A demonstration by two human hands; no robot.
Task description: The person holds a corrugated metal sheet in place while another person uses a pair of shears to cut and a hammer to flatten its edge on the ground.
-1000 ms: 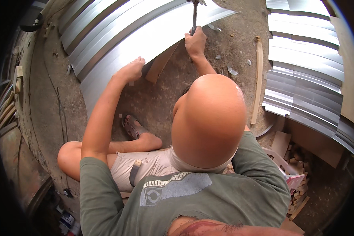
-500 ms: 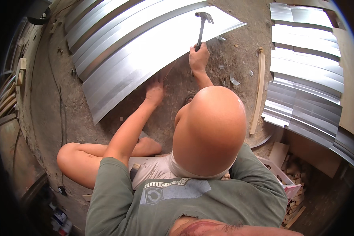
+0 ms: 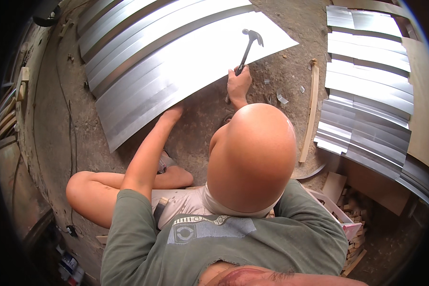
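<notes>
My right hand (image 3: pixel 239 86) is closed round the dark handle of a claw hammer (image 3: pixel 249 50). The hammer's head points away from me, over the bright right part of a ribbed sheet of shiny metal (image 3: pixel 143 90). My left hand (image 3: pixel 173 113) reaches beneath the sheet's near edge. Its fingers are hidden there, so I cannot see whether they grip anything. The sheet lies slantwise in front of me, its near edge apparently raised off the brown floor. My raised right knee is close to the hammer hand.
Bent metal scraps (image 3: pixel 282 97) lie on the floor (image 3: pixel 195 138) to the right, beside a long wooden strip (image 3: pixel 310 112). Farther right, a stack of metal sheets (image 3: pixel 367 95) rests by plywood. Small wood blocks (image 3: pixel 355 238) are piled at lower right. A cable (image 3: pixel 70 119) runs along the left.
My left hand has slid left and under the sheet's edge, out of sight. My right hand and the hammer have come nearer to me. The sheet's right corner has dropped nearer too.
</notes>
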